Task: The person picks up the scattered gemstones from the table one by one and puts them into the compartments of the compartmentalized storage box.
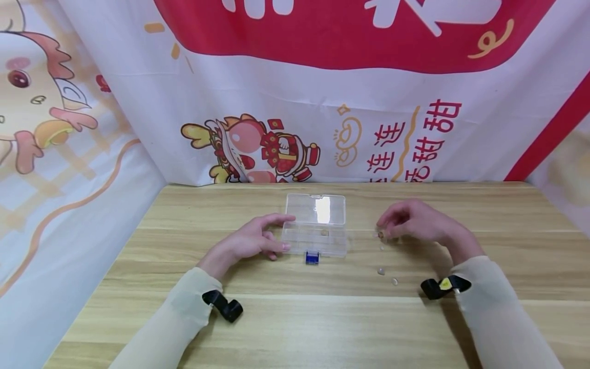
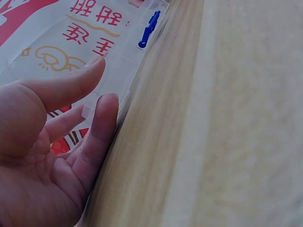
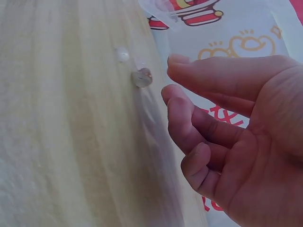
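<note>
A clear plastic box (image 1: 338, 247) stands on the table with its lid (image 1: 301, 209) folded back and a blue latch (image 1: 312, 258) on its front edge. One small tan piece (image 1: 324, 232) lies inside. My left hand (image 1: 251, 237) rests at the box's left end, thumb at the front corner and a straight forefinger by the hinge. To the right, my right hand (image 1: 412, 221) hovers with loosely bent fingers beside a small brownish, glassy bead (image 3: 142, 77). A gap shows between its thumb and forefinger, with nothing in it.
Nearer on the wooden table (image 1: 322, 328) lie several tiny pieces: a clear one (image 1: 382, 248), a greyish one (image 1: 380, 271) and a pale one (image 1: 395, 281). A printed cloth (image 1: 295, 92) hangs along the table's back edge.
</note>
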{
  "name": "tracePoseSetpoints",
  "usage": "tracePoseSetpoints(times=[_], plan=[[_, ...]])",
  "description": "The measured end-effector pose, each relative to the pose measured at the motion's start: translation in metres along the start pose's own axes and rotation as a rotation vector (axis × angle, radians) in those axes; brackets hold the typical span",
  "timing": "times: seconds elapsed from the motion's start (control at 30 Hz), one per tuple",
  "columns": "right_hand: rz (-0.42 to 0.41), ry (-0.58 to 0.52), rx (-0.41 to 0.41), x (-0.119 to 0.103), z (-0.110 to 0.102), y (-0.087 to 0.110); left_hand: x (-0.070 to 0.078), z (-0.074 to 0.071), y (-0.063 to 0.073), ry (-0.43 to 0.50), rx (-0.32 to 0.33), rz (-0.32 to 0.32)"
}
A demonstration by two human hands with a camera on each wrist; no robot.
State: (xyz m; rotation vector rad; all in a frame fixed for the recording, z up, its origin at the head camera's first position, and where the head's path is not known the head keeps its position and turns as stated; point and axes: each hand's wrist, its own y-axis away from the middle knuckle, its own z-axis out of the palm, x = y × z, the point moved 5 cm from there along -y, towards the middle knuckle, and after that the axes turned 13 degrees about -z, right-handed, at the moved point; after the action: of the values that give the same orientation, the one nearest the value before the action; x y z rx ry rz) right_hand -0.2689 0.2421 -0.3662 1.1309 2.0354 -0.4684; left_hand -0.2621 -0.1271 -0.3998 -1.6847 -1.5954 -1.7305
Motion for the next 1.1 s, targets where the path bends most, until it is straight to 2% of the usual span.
tracePoseSetpoints(times=[0.17,0.37,0.6,0.97,1.1], plan=[[0.013,0.013,-0.007,0.001,0.005,-0.003,0.001,0.001,0.0,0.01,-0.009,0.003],[-0.001,0.071,0.003,-0.001,0.008,-0.005,0.003,0.001,0.001,0.012,-0.013,0.005],[0.024,0.129,0.013,-0.003,0.011,-0.008,0.004,0.001,0.001,0.012,-0.012,0.002],[0.084,0.124,0.065,0.001,0.012,-0.012,0.002,0.001,0.001,0.013,-0.01,-0.006],[0.076,0.117,0.078,0.0,0.013,-0.012,0.001,0.001,0.001,0.021,-0.013,-0.006]])
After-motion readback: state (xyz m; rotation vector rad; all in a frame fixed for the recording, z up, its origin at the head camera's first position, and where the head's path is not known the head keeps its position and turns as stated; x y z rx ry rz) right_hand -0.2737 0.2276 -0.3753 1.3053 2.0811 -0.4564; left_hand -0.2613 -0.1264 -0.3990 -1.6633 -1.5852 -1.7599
